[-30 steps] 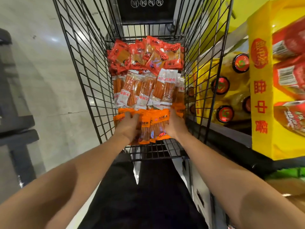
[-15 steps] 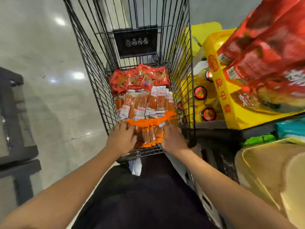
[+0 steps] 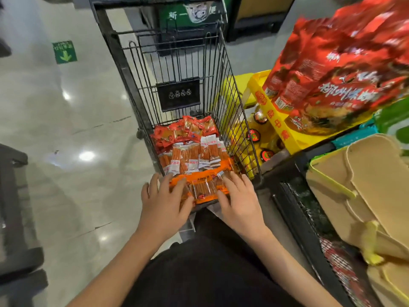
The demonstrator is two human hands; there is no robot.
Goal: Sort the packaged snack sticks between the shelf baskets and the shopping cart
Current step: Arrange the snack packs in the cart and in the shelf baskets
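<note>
Head view looks down into a black wire cart (image 3: 230,89) whose floor carries three rows of snack packs. At the far end lies a heap of red packs (image 3: 183,131); across the middle runs a row of clear packs (image 3: 192,156) with white labels and orange sticks inside; along the near edge sits a row of orange packs (image 3: 203,185). Both hands are on this near row. The left hand (image 3: 162,207) lies at its left end, fingers (image 3: 179,185) bent over the top of the packs and thumb along the near side, gripping them. The right hand (image 3: 240,200) lies at the right end, its fingers (image 3: 230,185) curved over the packs and thumb pressed against the near edge, gripping them as well. Just right of the cart stands a shelf with a yellow tray (image 3: 276,125) holding large red bags (image 3: 336,69), and yellow bottles (image 3: 254,138) with red caps below it. Nearer, a black basket (image 3: 294,209) holds tan packages (image 3: 363,187). Left of the cart is glossy floor (image 3: 66,140) with a green arrow sign (image 3: 64,52).
</note>
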